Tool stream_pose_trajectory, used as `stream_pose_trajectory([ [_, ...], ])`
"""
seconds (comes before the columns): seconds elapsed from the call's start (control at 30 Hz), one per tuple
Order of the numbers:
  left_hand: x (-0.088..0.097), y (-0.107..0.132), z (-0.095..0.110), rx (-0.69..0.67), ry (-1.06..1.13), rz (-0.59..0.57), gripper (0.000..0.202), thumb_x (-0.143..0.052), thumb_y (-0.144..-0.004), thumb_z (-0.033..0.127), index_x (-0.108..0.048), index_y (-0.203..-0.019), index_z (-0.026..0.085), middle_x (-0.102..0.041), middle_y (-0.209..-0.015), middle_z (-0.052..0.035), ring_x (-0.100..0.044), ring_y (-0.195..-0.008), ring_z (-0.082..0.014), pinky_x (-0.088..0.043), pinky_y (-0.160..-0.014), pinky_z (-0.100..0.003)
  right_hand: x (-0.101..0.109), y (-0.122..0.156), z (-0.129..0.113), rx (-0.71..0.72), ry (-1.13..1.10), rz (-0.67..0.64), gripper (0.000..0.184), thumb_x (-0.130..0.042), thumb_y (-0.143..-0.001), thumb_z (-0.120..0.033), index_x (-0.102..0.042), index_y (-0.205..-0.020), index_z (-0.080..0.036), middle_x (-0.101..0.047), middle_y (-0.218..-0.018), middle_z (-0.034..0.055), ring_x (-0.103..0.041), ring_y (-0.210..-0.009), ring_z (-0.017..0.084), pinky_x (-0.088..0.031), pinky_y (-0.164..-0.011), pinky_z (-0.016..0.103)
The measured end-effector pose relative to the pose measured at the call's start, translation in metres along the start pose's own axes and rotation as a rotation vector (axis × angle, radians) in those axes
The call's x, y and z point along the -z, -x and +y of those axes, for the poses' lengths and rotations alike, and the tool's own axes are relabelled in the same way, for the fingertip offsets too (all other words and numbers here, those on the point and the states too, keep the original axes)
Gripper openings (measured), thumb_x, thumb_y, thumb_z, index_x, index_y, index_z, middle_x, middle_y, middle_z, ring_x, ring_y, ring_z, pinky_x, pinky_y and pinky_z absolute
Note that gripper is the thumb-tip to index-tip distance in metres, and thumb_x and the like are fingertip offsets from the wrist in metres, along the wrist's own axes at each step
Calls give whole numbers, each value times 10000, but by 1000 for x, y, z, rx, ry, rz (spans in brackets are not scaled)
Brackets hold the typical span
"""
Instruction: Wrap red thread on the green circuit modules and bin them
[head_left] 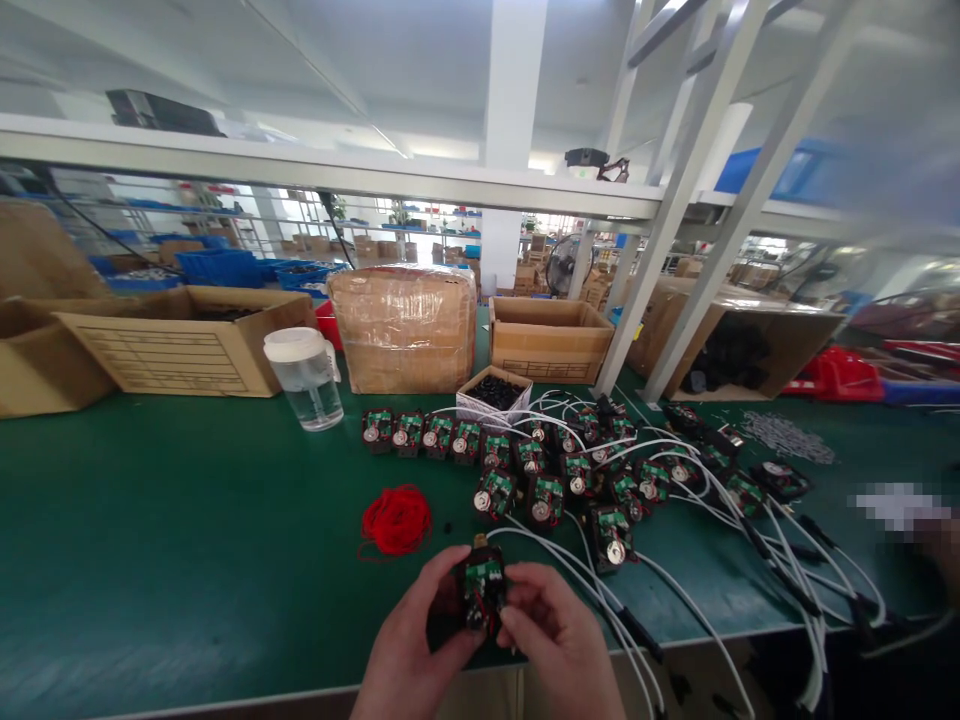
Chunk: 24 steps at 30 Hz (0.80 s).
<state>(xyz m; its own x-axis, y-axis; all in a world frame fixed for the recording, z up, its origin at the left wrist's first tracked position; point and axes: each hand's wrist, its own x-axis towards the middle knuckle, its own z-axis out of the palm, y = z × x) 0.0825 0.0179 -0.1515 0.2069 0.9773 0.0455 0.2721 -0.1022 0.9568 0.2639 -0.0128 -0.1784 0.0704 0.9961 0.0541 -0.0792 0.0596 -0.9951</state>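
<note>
Both my hands hold one small black module with a green circuit board (482, 590) above the near edge of the green table (180, 540). My left hand (416, 640) grips its left side, fingers curled. My right hand (559, 640) pinches its right side. A white cable (600, 600) runs from the module off to the right. A bundle of red thread (396, 520) lies just beyond my left hand. Several similar modules (555, 465) with white cables lie in rows further back.
A clear plastic jug with a white lid (306, 378) stands at the back left. Cardboard boxes (180, 345) and a taped parcel (405, 330) line the back. A small box of black parts (495, 392) sits behind the modules. A slanted white frame post (675, 220) rises at right.
</note>
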Motion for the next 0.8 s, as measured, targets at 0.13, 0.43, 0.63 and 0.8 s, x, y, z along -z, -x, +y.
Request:
stream_pose_trajectory([
  [0.13,-3,1,-4,1,37,17,548,-678,-715,179,-596,-1248,278,-760,-1055,5,-723,-905,-193,-553,-890,-310,-4,1,-1,-2,-20,21,347,-748,-834,-327,-632,-1150,-244,-654,-826,8,-689,-654,173,-557,-636,281],
  [0.43,-1,0,-3,29,19,-52,570,-661,-748,184,-542,-1299,269,-751,-1082,-11,-720,-949,-194,-555,-921,-324,-4,2,-4,121,196,-4,61,-646,-897,-241,-686,-937,-219,-661,-813,21,-673,-677,165,-527,-619,237],
  [0.63,0,0,-3,13,15,-36,550,-671,-747,190,-559,-1279,278,-755,-1053,8,-723,-919,-184,-566,-893,-305,-7,3,-7,300,375,75,101,-628,-895,-208,-678,-807,-209,-622,-756,9,-617,-683,153,-480,-602,212],
  [0.8,0,0,-4,25,13,-32,552,-681,-736,194,-571,-1269,283,-762,-1058,10,-730,-926,-188,-573,-887,-301,-18,7,-7,362,462,201,137,-602,-909,-206,-653,-782,-212,-597,-730,-3,-575,-655,141,-452,-584,202],
])
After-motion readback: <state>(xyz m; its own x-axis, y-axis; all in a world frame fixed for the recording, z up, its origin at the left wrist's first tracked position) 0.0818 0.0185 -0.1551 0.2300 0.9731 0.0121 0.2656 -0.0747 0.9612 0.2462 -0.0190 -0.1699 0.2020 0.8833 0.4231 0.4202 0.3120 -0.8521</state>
